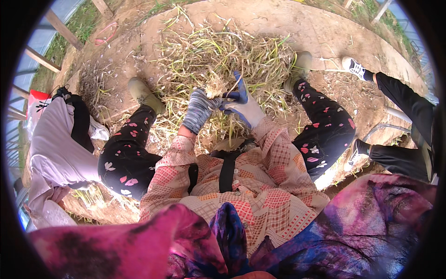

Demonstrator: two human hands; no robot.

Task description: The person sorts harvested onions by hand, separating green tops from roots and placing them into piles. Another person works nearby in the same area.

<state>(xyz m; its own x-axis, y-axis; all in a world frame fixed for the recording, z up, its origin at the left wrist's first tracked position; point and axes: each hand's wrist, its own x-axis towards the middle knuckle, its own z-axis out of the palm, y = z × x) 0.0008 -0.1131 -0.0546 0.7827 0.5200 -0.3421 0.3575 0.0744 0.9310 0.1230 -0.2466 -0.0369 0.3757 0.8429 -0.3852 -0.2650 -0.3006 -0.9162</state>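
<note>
My left hand (200, 107), in a grey knitted glove, is closed around a plant bulb with pale, bushy roots (215, 86) at its upper end. Close beside it is my right hand (242, 104), in a white glove with blue coated fingers. Its index finger points up, and a thin dry strand lies against the fingers; whether the hand grips it, I cannot tell. Below and around both hands lies a wide heap of cut green and dry plant leaves (226, 52).
A person in a pale garment (62, 139) sits at the left, near a red-and-white bag (38, 101). Another person's black-trousered legs (400, 97) are at the right. A pink cord (106, 35) lies on the ground at the upper left, and wooden posts (62, 28) stand beyond.
</note>
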